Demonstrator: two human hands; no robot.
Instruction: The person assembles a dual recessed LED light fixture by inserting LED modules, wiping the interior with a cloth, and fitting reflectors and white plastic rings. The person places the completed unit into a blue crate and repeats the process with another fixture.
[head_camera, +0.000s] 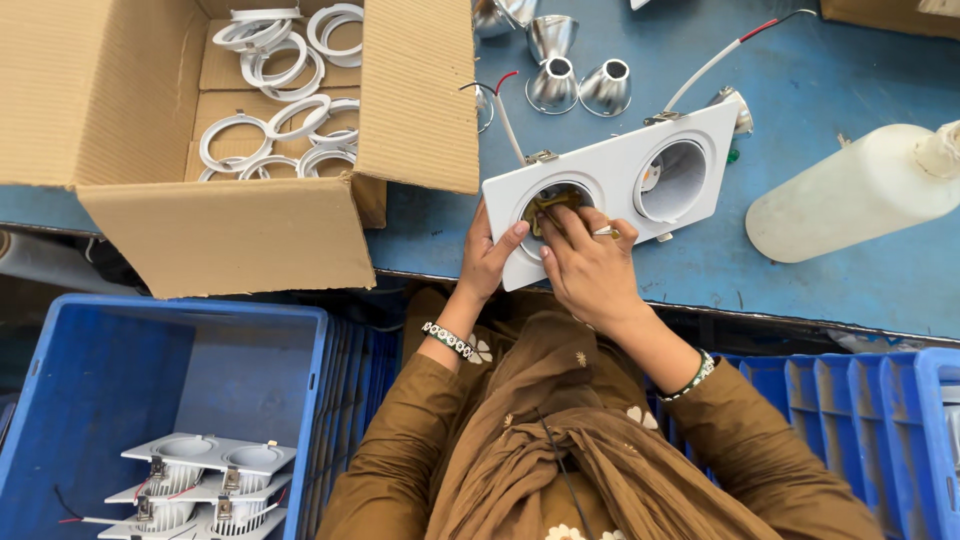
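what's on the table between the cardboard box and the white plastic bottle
In the head view, the white twin-hole light housing lies between the cardboard box and the white bottle, held by both hands, left hand, right hand.

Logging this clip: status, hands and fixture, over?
Left hand grips white twin-hole fixture edge. Right hand fingers in its near opening. Cardboard box alongside, not obstructing.

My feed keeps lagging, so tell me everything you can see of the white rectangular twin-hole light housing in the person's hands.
The white rectangular twin-hole light housing looks like painted metal or plastic, with two round openings side by side. It lies tilted on the blue table, its near end over the edge. Small metal clips sit on its far edge, and a white cable runs from behind it. The left hand grips its near-left end; the right hand has its fingers at the left opening, where a brass-coloured part shows. The right opening is unobstructed.
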